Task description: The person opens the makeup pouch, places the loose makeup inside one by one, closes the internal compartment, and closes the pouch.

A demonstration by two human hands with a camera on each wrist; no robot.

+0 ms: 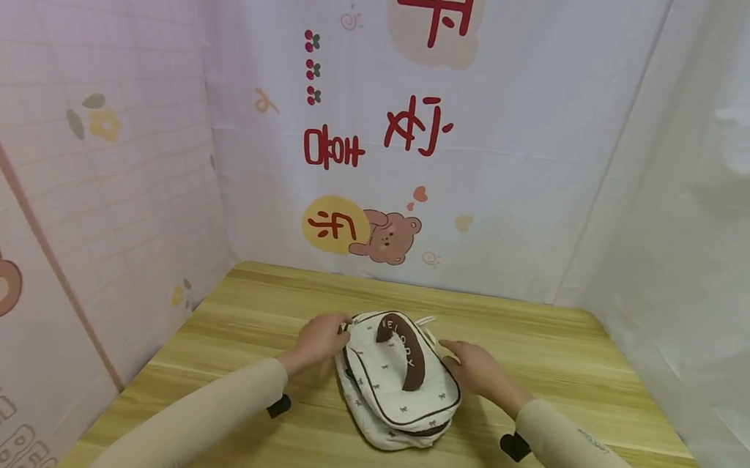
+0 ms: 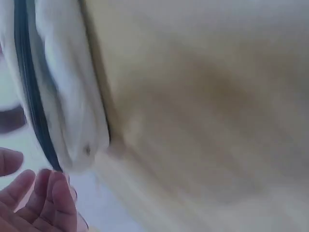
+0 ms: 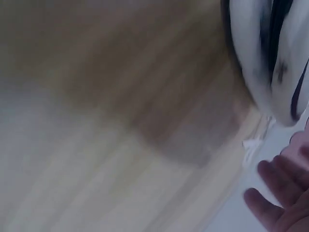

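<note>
A white soft bag (image 1: 390, 382) with small bow prints, dark piping and a brown lettered handle (image 1: 413, 354) lies on the wooden table. At its far left corner is my left hand (image 1: 322, 341), fingertips touching the edge. In the left wrist view, those loosely bent fingers (image 2: 60, 193) are by the end of the dark zipper (image 2: 35, 96), thumb apart from them. My right hand (image 1: 473, 365) is beside the bag's right edge with fingers extended. In the right wrist view, its spread fingers (image 3: 277, 186) hold nothing; contact with the bag cannot be made out.
The wooden table (image 1: 539, 335) runs back to a white cloth wall (image 1: 519, 164) with red characters and a bear print. Cloth walls also stand left and right. A white strap (image 1: 426, 321) pokes out behind the bag. Dark bands (image 1: 515, 446) sit on both wrists.
</note>
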